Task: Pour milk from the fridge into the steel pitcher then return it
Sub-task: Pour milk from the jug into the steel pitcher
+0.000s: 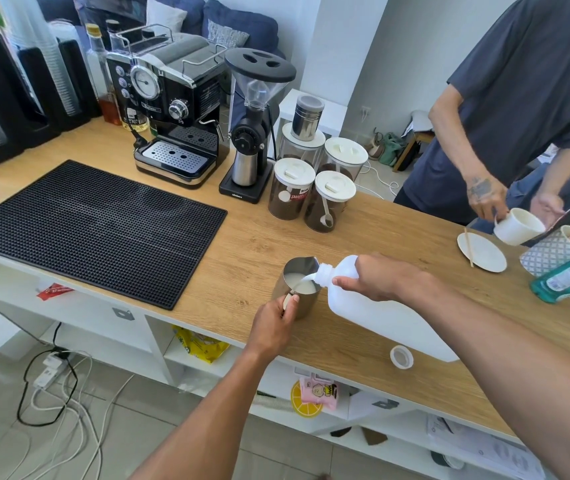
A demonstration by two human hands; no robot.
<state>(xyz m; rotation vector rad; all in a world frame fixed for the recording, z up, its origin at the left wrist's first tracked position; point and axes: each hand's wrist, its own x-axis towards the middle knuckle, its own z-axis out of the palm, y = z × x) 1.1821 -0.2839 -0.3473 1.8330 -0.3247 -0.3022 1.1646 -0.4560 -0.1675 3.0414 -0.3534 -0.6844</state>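
pour step under way: right hand (377, 277) grips tilted jug (380, 310), milk running into pitcher (299, 289); left hand (273, 322) pinches its handle. next: level jug, recap with cap (401, 357), back to fridge.

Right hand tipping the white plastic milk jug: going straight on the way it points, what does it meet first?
Most likely the round steel pitcher, just beyond the right hand and the neck of the white plastic jug; depth is unclear.
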